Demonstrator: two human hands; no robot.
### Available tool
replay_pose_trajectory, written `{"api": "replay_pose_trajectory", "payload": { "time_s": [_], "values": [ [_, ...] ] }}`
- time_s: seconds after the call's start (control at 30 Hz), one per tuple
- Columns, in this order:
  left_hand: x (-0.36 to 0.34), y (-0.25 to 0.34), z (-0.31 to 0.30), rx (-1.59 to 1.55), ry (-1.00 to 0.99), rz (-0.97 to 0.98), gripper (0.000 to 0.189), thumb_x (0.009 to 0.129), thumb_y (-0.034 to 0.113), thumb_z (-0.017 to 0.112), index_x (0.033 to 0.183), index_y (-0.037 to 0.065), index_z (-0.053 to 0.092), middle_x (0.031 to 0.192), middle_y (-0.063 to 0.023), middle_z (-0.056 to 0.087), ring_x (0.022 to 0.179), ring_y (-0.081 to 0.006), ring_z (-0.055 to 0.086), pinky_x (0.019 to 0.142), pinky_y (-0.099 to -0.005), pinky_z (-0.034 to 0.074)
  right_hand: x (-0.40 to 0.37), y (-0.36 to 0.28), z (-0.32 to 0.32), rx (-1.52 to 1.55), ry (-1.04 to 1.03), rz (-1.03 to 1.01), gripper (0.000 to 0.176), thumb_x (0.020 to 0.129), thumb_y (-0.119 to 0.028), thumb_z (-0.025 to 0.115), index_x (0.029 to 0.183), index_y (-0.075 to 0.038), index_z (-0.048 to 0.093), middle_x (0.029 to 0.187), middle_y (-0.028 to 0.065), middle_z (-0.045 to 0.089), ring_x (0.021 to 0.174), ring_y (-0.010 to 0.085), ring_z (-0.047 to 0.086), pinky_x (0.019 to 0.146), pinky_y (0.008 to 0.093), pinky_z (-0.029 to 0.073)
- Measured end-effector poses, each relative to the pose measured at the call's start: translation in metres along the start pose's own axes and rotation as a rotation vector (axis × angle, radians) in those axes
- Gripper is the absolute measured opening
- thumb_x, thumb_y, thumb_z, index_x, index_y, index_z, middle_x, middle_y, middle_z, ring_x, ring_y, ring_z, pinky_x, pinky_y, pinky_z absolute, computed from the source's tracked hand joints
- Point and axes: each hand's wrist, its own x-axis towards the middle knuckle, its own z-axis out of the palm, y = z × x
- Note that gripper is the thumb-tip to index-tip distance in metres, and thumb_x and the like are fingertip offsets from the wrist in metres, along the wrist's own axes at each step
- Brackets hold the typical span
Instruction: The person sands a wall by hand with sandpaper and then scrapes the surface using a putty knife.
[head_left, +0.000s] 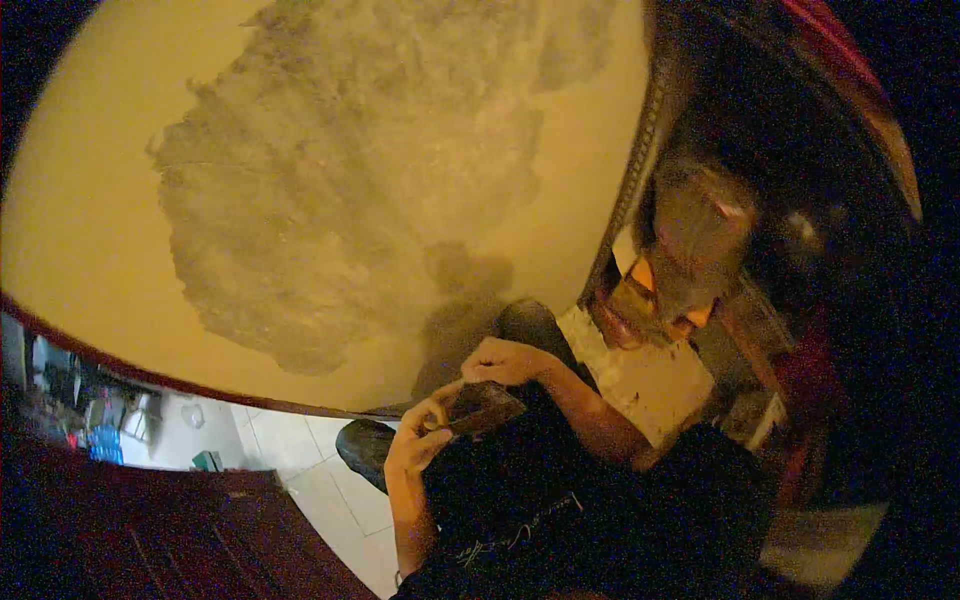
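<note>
My left hand (pixel 418 437) is in the lower middle, thumb and fingers closed on the edge of a dark, flat, blade-like piece (pixel 485 408). Its exact kind is too dim to make out. Just above it, my right hand (pixel 507 362) has its fingers curled together by the upper edge of the piece, close to my left fingertips. Whatever those right fingers pinch is hidden. Both hands are in front of my dark shirt, below a large pale surface (pixel 575 190) with a broad, rough, greyish patch (pixel 350 190) across it.
A dark, box-like object (pixel 705 225) stands at the right, over a pale, stained surface (pixel 655 390). Tiled floor (pixel 350 495) shows at lower left, with blue and white clutter (pixel 105 440) beyond. Dark red panelling (pixel 190 530) fills the bottom left corner.
</note>
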Motion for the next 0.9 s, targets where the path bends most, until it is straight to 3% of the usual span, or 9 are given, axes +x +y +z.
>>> {"api": "replay_pose_trajectory", "payload": {
  "time_s": [0.13,0.2,0.23,0.33,0.5,0.6,0.67,0.83,0.9],
  "values": [
    [0.008,-0.020,0.006,-0.043,-0.066,0.057,0.019,0.081,0.003,0.069,0.083,0.007,0.051,0.118,-0.0190,0.060,0.063,-0.0140,0.060,0.049,-0.0262,0.045,-0.006,0.029,-0.005,0.108,-0.084,0.032,0.033,0.093,-0.026,0.052,0.075,0.001,0.054,0.061,0.0064,0.047,0.061,0.0113,0.042,0.058,0.0337,0.039],
    [0.017,-0.025,0.007,-0.024,-0.114,0.032,0.018,0.085,0.003,0.067,0.085,0.008,0.049,0.074,-0.0080,0.062,0.036,-0.0080,0.040,0.031,-0.0249,0.027,0.000,0.029,-0.018,0.103,-0.119,0.053,0.033,0.093,-0.025,0.054,0.075,0.002,0.053,0.063,0.0079,0.051,0.063,0.0117,0.043,0.060,0.0342,0.040],
    [0.020,-0.017,0.017,0.065,-0.043,-0.003,0.018,0.086,0.004,0.067,0.087,0.009,0.050,0.050,0.0007,0.045,0.033,-0.0095,0.039,0.029,-0.0260,0.026,0.003,0.035,-0.022,0.030,-0.120,0.136,0.030,0.091,-0.025,0.057,0.081,0.004,0.059,0.067,0.0114,0.059,0.066,0.0143,0.052,0.064,0.0345,0.044],
    [0.003,-0.016,0.029,0.100,-0.027,-0.138,0.018,0.085,0.006,0.070,0.088,0.009,0.052,0.058,-0.0008,0.052,0.042,-0.0095,0.047,0.036,-0.0255,0.033,-0.008,0.042,-0.002,0.055,0.010,0.063,0.031,0.090,-0.026,0.059,0.089,0.004,0.064,0.075,0.0137,0.066,0.072,0.0187,0.061,0.068,0.0352,0.046],
    [0.010,-0.027,0.038,0.266,0.201,-0.009,0.017,0.085,0.008,0.070,0.096,0.005,0.058,0.091,0.0004,0.062,0.085,-0.0086,0.057,0.074,-0.0257,0.046,-0.002,0.051,0.007,-0.003,0.124,0.297,0.031,0.090,-0.028,0.061,0.094,0.002,0.069,0.090,0.0136,0.071,0.086,0.0237,0.065,0.083,0.0359,0.048],
    [0.004,-0.013,0.061,0.024,0.385,-0.166,0.021,0.086,0.014,0.068,0.104,0.009,0.059,0.091,-0.0013,0.061,0.085,-0.0176,0.061,0.076,-0.0300,0.051,0.008,0.073,0.010,0.152,-0.116,0.344,0.031,0.091,-0.028,0.059,0.099,0.000,0.070,0.100,0.0151,0.070,0.097,0.0246,0.063,0.091,0.0366,0.046],
    [0.015,-0.071,0.027,-0.185,0.323,-0.085,0.024,0.088,0.014,0.066,0.109,0.006,0.060,0.094,-0.0021,0.064,0.083,-0.0153,0.062,0.074,-0.0288,0.052,0.008,0.068,0.012,0.220,0.006,0.379,0.031,0.093,-0.027,0.056,0.102,0.000,0.070,0.108,0.0143,0.068,0.103,0.0244,0.061,0.094,0.0361,0.044],
    [0.018,-0.048,0.023,-0.252,0.422,0.056,0.017,0.087,0.003,0.066,0.103,0.000,0.062,0.101,-0.0043,0.066,0.092,-0.0134,0.062,0.082,-0.0270,0.050,-0.006,0.048,0.033,0.220,0.410,0.380,0.036,0.096,-0.027,0.049,0.107,0.002,0.067,0.105,0.0132,0.068,0.099,0.0232,0.062,0.091,0.0350,0.046],
    [0.023,-0.055,0.014,-0.242,0.483,0.086,0.017,0.087,0.002,0.066,0.103,0.000,0.062,0.101,-0.0043,0.066,0.092,-0.0137,0.062,0.082,-0.0271,0.049,-0.025,0.145,0.053,0.166,0.369,0.300,0.036,0.097,-0.025,0.044,0.114,0.000,0.063,0.109,0.0145,0.066,0.103,0.0274,0.060,0.095,0.0376,0.044]
  ]
}}
